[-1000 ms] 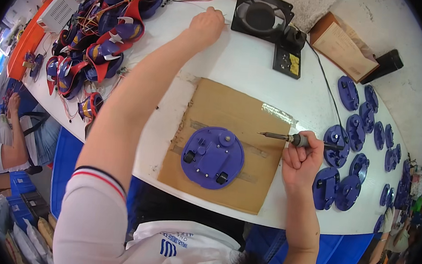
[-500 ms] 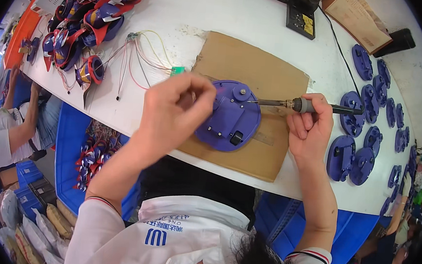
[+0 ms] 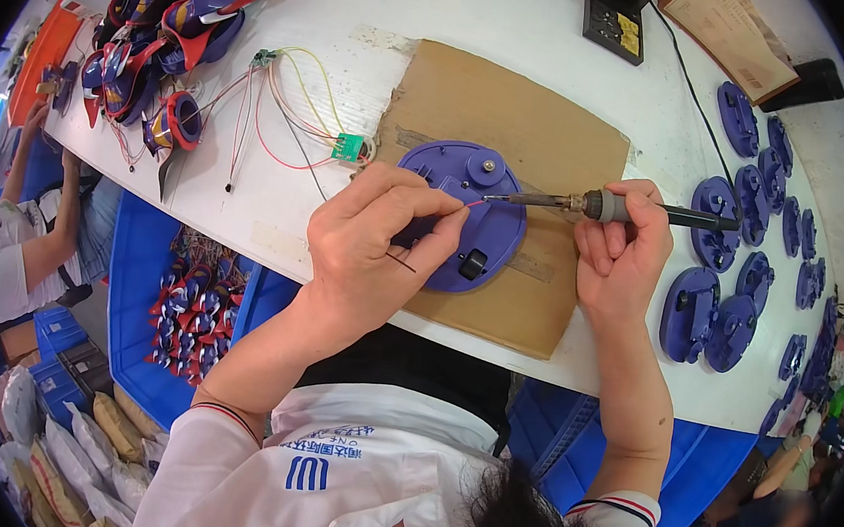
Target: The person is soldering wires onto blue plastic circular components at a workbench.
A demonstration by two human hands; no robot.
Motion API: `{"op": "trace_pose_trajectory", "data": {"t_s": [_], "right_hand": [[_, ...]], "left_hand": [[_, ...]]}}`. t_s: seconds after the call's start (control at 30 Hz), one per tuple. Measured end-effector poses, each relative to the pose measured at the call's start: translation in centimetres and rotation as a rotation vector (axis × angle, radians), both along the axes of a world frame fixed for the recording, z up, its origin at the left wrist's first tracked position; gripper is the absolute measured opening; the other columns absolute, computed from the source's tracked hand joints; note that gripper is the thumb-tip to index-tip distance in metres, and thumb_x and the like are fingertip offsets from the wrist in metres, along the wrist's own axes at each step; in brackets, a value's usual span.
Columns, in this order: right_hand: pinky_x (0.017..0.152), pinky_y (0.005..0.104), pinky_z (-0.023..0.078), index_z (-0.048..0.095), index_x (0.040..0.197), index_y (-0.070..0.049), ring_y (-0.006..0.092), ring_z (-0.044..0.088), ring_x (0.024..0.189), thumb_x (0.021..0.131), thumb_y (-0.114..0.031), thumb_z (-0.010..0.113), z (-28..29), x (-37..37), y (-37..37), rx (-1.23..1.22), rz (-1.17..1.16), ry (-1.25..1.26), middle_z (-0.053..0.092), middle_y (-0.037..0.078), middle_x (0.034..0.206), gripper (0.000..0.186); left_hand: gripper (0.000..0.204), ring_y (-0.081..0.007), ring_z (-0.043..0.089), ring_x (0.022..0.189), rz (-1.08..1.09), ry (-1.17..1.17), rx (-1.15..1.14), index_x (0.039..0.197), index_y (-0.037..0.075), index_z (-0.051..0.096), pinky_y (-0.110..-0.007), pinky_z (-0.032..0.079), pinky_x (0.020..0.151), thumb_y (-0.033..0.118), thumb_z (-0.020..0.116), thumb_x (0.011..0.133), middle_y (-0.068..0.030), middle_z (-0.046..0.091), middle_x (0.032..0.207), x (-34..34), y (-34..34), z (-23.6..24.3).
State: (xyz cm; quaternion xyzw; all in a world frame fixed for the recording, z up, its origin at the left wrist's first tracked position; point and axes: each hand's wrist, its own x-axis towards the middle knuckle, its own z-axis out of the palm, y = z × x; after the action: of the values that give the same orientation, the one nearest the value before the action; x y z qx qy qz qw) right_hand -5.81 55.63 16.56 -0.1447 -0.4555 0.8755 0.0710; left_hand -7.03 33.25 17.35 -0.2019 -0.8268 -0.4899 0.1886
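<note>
A round purple plastic housing lies on a sheet of brown cardboard. My right hand grips a soldering iron by its dark handle, the tip pointing left over the housing. Between thumb and forefinger, my left hand pinches a thin wire. The wire's reddish end meets the iron's tip, or comes very close to it, above the housing. A dark end of wire sticks out below the left fingers. That hand hides the housing's left part.
Left of the cardboard lies a green circuit board with loose wires. Purple-and-red shells are heaped at the far left. More purple housings stand at right, under the iron's black cord. A sponge stand sits behind.
My left hand has moved right and now brings a wire to the iron's tip over the housing. The iron has shifted only slightly.
</note>
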Motion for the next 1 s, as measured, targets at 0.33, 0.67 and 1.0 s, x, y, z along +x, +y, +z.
{"op": "trace_pose_trajectory", "data": {"t_s": [0.33,0.67,1.0], "right_hand": [[0.038,0.0249,0.022,0.055,0.084,-0.001,0.0072,0.023,0.037,0.09,-0.016,0.052,0.16,-0.06,-0.28,0.027,-0.001,-0.011,0.034,-0.001,0.05,0.016],[0.037,0.0236,0.02,0.057,0.09,-0.005,0.0061,0.024,0.036,0.095,-0.023,0.048,-0.2,-0.05,0.13,0.027,0.025,-0.001,0.036,-0.004,0.052,0.02],[0.037,0.0235,0.019,0.058,0.09,-0.005,0.0059,0.024,0.036,0.096,-0.023,0.048,-0.32,-0.04,0.06,0.054,0.033,0.003,0.036,-0.005,0.052,0.021]], "left_hand": [[0.018,-0.0164,0.059,0.061,-0.009,0.042,-0.026,0.08,0.004,0.07,-0.027,0.046,0.051,-0.005,0.079,0.066,-0.0061,0.062,0.075,-0.1,0.02,-0.65],[0.019,-0.0171,0.06,0.062,-0.011,0.088,-0.04,0.081,0.004,0.071,-0.027,0.047,0.051,-0.004,0.079,0.066,-0.0062,0.063,0.075,-0.32,0.14,-0.98],[0.019,-0.0174,0.06,0.061,-0.001,0.079,-0.061,0.081,0.005,0.071,-0.028,0.048,0.051,-0.004,0.079,0.066,-0.006,0.062,0.075,-0.38,0.24,-0.93]]}}
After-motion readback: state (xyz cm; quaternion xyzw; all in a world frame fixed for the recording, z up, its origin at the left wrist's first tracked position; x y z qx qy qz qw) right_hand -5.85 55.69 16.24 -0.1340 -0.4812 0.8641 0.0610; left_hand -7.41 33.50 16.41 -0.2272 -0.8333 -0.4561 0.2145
